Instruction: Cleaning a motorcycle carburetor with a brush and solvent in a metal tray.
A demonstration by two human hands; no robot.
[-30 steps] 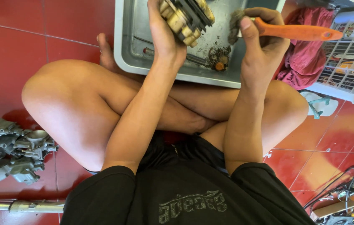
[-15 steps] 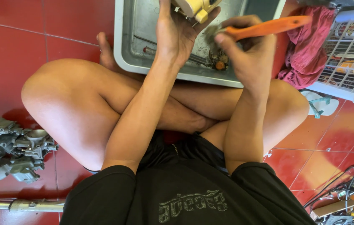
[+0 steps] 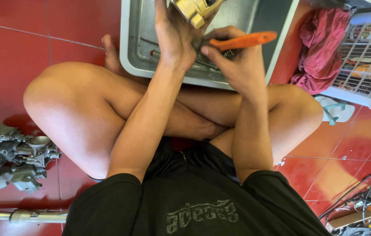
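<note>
Two hands have moved since the earlier pictures: both now sit closer together over the near edge of the tray, and the orange handle has tipped to lie almost flat. At the far left, a pile of grey metal engine parts (image 3: pixel 13 156) lies on the red tiled floor (image 3: pixel 19 52), and a metal pipe (image 3: pixel 19 215) lies near the bottom left corner. The person sits with legs crossed, and the knees hide much of the floor. The left hand (image 3: pixel 174 37) is closed around a yellowish metal part (image 3: pixel 194 8), holding it up over the grey metal tray (image 3: pixel 137 57) at the top edge of the view; the part is cut off there. Just to its right, the right hand (image 3: pixel 233 65) grips a brush with an orange handle (image 3: pixel 242 41), and the brush end touches the left hand's side near the part. The hands hide the middle of the tray. Farther right, a dark red cloth (image 3: pixel 321 48) lies against a white wire basket (image 3: pixel 360 48). A pale sandal (image 3: pixel 336 111) rests on the floor beside the right knee.
</note>
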